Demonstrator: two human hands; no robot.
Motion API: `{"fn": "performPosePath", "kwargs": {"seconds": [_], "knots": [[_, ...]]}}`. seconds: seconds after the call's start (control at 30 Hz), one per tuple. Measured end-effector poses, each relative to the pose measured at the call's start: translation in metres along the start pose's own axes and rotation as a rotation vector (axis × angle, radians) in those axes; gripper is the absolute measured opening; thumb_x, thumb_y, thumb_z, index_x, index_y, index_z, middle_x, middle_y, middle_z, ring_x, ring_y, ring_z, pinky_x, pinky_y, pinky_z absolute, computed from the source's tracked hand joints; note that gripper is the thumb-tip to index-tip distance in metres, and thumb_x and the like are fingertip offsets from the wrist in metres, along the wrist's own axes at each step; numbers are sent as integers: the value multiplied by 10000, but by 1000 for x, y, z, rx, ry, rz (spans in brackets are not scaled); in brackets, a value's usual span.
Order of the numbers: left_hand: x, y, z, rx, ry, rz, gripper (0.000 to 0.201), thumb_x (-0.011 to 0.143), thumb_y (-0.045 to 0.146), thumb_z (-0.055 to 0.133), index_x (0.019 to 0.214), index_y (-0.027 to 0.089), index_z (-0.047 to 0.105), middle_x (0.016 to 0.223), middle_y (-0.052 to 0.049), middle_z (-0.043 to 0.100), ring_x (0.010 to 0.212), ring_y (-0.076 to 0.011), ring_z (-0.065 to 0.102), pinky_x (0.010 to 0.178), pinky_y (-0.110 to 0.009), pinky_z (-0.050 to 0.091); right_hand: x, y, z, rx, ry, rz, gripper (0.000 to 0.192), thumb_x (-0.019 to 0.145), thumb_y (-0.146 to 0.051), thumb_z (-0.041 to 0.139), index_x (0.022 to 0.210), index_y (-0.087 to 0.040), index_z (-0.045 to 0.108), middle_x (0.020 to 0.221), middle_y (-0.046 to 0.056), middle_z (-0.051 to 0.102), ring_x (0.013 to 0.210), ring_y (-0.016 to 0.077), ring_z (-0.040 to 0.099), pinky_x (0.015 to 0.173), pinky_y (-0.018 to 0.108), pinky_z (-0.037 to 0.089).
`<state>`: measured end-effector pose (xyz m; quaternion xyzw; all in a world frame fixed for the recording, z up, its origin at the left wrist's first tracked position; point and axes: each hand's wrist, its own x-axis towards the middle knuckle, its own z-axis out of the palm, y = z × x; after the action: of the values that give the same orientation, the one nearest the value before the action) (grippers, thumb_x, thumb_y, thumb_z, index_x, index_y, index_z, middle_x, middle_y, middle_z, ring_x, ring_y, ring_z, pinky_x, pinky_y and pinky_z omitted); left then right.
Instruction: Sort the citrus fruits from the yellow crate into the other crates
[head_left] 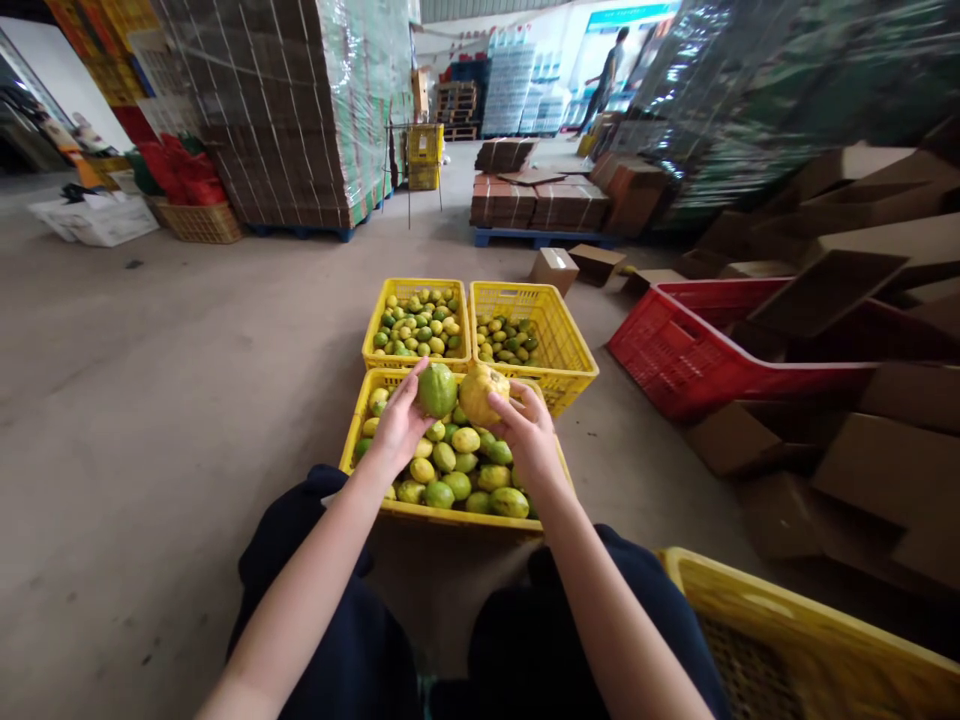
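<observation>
From afar I see the left hand, partly curled, holding a green fruit above the near yellow crate. The right hand, fingers bent, grips a yellow fruit above that crate too. Beyond it stand a rear left crate and rear right crate; a red crate sits to its right.

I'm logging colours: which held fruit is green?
The green fruit is the one in the left hand; the right hand holds a yellow, lumpier fruit.

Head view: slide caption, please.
Left hand holds a round green fruit, right hand a bumpy yellow fruit, over a yellow plastic crate.
</observation>
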<state>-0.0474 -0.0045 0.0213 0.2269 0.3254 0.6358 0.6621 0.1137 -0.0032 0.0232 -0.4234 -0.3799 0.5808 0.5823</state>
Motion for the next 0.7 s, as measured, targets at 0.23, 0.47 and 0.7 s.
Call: {"fn": "performPosePath", "kwargs": {"seconds": [0.23, 0.47, 0.7], "knots": [[-3, -7, -2, 84, -26, -60, 539, 737, 263, 773, 1252, 249, 611, 1209, -67, 677, 1114, -225, 633, 967, -345, 491, -1, 8, -2, -181, -93, 0, 470, 621, -472, 819, 980, -194, 697, 949, 38, 732, 860, 235, 686, 728, 345, 582], [-2, -3, 3, -66, 127, -135, 271, 744, 422, 742, 873, 197, 663, 977, -77, 717, 1018, -255, 672, 875, -353, 545, -9, 16, 10, -26, -158, 118, 527, 550, -523, 833, 902, -213, 594, 828, 44, 701, 614, 209, 661, 438, 299, 500], [3, -10, 3, -201, 253, -228, 250, 848, 449, 582, 895, 212, 647, 802, -56, 698, 866, -227, 697, 763, -323, 568, -12, 15, 12, 30, -150, 150, 450, 615, -503, 803, 835, -244, 509, 834, -5, 643, 706, 194, 642, 481, 285, 519]]}}
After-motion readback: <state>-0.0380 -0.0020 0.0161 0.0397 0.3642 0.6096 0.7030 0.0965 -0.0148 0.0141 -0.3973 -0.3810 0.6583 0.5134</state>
